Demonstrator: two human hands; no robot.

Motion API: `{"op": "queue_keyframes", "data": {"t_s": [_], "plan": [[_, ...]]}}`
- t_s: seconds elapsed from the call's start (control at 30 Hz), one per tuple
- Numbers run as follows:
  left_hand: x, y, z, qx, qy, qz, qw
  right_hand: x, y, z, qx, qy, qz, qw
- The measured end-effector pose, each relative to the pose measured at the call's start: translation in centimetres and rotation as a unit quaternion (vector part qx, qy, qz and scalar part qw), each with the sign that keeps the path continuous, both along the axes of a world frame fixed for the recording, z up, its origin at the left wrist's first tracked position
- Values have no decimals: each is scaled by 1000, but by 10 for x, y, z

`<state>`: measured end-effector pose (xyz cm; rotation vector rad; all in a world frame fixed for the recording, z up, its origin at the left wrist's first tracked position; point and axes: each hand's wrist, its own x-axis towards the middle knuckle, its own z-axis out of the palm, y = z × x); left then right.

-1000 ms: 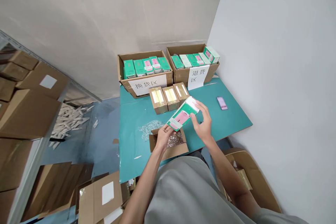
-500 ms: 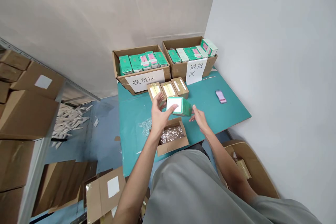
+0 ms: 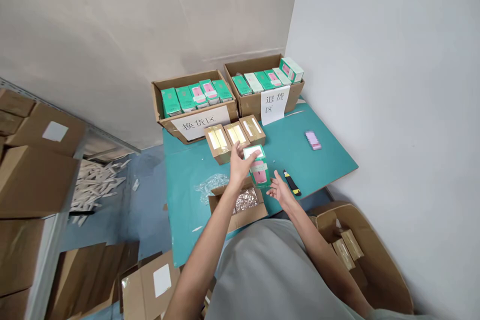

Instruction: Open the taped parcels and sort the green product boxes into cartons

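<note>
My left hand [image 3: 242, 164] grips a small green and white product box [image 3: 259, 171] by its top end, thumb across the white face. The box hangs upright, its pink picture side towards me. Just right of its lower end, my right hand [image 3: 280, 191] is open, fingers spread, holding nothing. Below the left hand stands an open brown carton [image 3: 245, 221] with clear bubble wrap [image 3: 247, 199] inside. A black and yellow utility knife [image 3: 292, 183] lies on the table beside the right hand.
Two large cartons, one left [image 3: 161, 105] and one right [image 3: 243, 105], hold several green boxes at the back of the green table [image 3: 187, 210]. Three small taped cartons [image 3: 236, 134] stand before them. Loose plastic wrap [image 3: 210, 187] lies left; a blurred pink item [image 3: 312, 140] lies right.
My left hand has turned the green box so that its pink picture side shows. My right hand has moved lower. The knife has come into sight.
</note>
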<state>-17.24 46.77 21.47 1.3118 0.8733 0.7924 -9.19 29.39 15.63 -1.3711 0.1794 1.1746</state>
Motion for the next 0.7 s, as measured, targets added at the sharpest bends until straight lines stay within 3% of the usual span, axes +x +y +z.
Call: {"op": "queue_keyframes", "data": {"t_s": [0.13, 0.3, 0.4, 0.53, 0.7], "plan": [[-4, -23, -6, -12, 7, -24, 1000, 15, 8, -3, 28, 30, -49, 998], [-16, -55, -21, -14, 49, -69, 996, 40, 19, -19, 10, -25, -45, 999], [-23, -65, -23, -85, 57, -120, 987, 49, 37, -23, -6, -73, -56, 996], [-26, -55, -23, -162, 55, -99, 980, 64, 79, -14, 5, -157, -40, 987], [-13, -17, -31, -112, 34, -58, 991, 81, 151, 5, 37, -216, 0, 976]]}}
